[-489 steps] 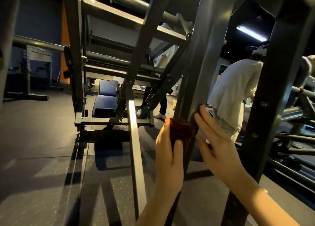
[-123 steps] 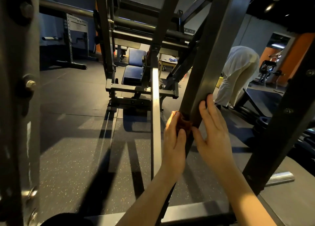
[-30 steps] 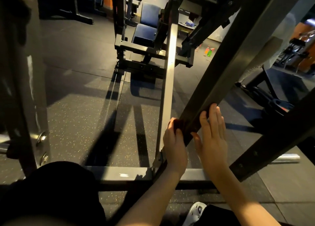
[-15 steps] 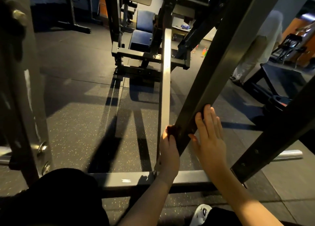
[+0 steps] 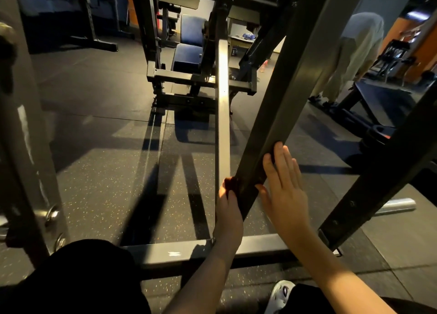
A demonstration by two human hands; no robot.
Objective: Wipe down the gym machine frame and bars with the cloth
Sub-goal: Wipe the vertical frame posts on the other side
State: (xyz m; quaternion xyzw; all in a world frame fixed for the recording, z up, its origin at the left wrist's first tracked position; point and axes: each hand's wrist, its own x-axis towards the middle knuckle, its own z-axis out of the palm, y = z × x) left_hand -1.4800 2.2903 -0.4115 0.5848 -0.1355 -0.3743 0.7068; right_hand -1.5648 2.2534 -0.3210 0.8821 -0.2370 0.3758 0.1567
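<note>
A dark slanted frame bar [image 5: 281, 105] of the gym machine runs from upper right down to the base crossbar [image 5: 189, 249]. My left hand [image 5: 228, 209] grips a dark red cloth [image 5: 230, 183] and holds it against the bar's left side, low down; only a small edge of the cloth shows above the fingers. My right hand [image 5: 283, 186] lies flat on the bar's right face with straight fingers pointing up along it.
A pale metal rail [image 5: 223, 115] runs away along the floor beside the bar. A second slanted bar [image 5: 378, 181] stands to the right, a post [image 5: 26, 148] at left. A blue-padded seat [image 5: 189, 53] and a bent-over person [image 5: 352, 51] are behind. My knee [image 5: 78, 280] is below.
Both hands have stayed low on the slanted bar, shifting slightly up it over the last second. The view has tilted up a little.
</note>
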